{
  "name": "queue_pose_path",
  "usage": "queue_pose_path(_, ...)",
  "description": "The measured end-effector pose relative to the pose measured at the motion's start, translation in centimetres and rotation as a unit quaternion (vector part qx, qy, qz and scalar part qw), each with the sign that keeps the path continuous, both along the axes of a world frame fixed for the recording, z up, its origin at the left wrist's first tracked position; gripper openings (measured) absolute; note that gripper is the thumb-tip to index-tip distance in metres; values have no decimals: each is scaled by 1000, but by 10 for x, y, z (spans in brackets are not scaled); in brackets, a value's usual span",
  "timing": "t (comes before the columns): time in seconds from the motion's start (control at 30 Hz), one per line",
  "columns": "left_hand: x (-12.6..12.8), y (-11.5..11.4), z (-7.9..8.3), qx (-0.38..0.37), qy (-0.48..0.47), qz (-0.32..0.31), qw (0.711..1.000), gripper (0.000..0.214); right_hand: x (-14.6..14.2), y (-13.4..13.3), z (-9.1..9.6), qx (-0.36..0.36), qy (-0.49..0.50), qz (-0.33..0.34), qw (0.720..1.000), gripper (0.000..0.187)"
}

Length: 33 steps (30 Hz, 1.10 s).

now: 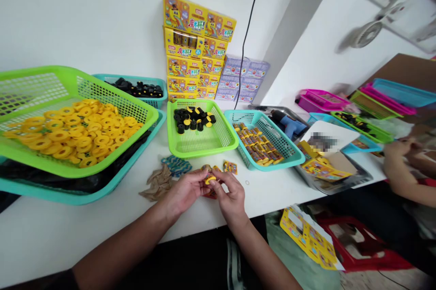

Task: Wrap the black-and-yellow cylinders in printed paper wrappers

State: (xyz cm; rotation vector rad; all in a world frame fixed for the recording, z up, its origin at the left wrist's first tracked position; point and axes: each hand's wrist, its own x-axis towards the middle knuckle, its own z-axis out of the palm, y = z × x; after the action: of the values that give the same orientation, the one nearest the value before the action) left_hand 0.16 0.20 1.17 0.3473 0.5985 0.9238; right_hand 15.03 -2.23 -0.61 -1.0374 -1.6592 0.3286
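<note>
**Small yellow piece pinched between both hands**

The small yellow piece (210, 180) sits near the bench's (68, 235) front edge, mid-length, gripped at the fingertips of the left hand (185, 192) and right hand (230, 193). Both are curled nearly shut, forearms angling in from the front. Long axis unclear. A printed yellow packet (230, 167) lies just beyond, crumpled brown paper (159, 184) to the left, and a green basket (200, 144) of black caps (192, 119) behind.

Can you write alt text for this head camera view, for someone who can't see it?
A person's left hand and right hand hold a small yellow piece above a white table. Nearby sit yellow rings in a green basket, black pieces in another, and stacked yellow boxes.
</note>
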Motion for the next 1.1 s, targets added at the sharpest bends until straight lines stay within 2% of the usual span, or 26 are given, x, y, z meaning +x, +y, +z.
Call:
queue_pose_path(0.13,0,-1,1,2,-5,1,1000,5,-1,0,5,-3,35,-6,999,10)
queue_pose_path(0.37,1,-2,-1,14,6,-3,1000,9,5,1,9,8,26,-1,1000,11)
queue_pose_path(0.5,2,-2,-3,24,23,33,999,13,4,-1,17,-26,-37,6,999,28)
queue_pose_path(0.57,2,-3,-2,31,35,45,998,15,1,-2,23,-35,-87,3,996,29)
queue_pose_path(0.67,1,-4,0,44,40,10,998,17,5,-1,35,-49,-153,-5,987,26)
queue_pose_path(0.73,0,-5,1,57,76,-5,995,26,18,9,46,-53,-177,-14,983,23)
queue_pose_path(0.8,0,-5,-1,67,157,12,985,33,42,34,61,-63,-199,-59,976,16)
queue_pose_path(0.87,1,-4,-4,75,233,30,969,36,71,73,76,-100,-233,-147,956,16)
queue_pose_path(0.93,4,-3,-8,82,273,22,958,41,99,125,88,-167,-281,-216,920,22)
queue_pose_path(1.0,6,-1,-11,86,292,12,952,46,120,178,94,-254,-333,-289,861,29)
queue_pose_path(1.1,8,4,-13,87,319,17,943,55,138,241,89,-301,-353,-319,826,34)
